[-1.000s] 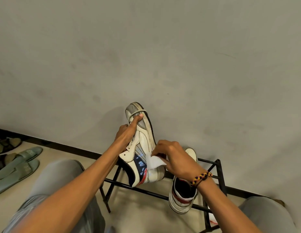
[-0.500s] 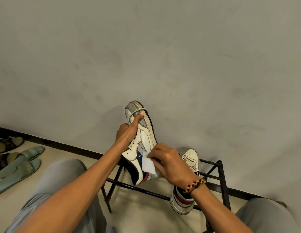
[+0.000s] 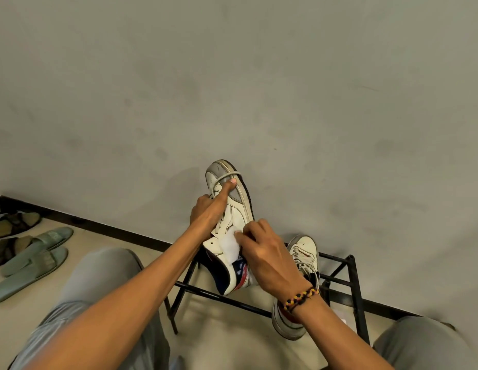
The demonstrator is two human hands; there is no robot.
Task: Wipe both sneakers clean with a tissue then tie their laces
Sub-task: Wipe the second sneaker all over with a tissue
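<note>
Above the black rack (image 3: 350, 283), the left hand (image 3: 208, 212) grips one sneaker (image 3: 238, 209) toe-up. The right hand (image 3: 270, 257) pinches a white tissue (image 3: 230, 245) against its side. Another sneaker (image 3: 303, 256) rests on the rack.

Soft, even indoor light, moderately bright, with no glare. The grey wall (image 3: 259, 76) looks mottled and flat. A faint, diffuse shadow falls on it just left of the raised sneaker (image 3: 230, 209) — light seems to come from the right. The wide-angle lens bends the dark baseboard (image 3: 120, 231). Grey trouser knees (image 3: 99, 284) at the bottom edge are blurred — the centre stays fairly sharp.
</note>
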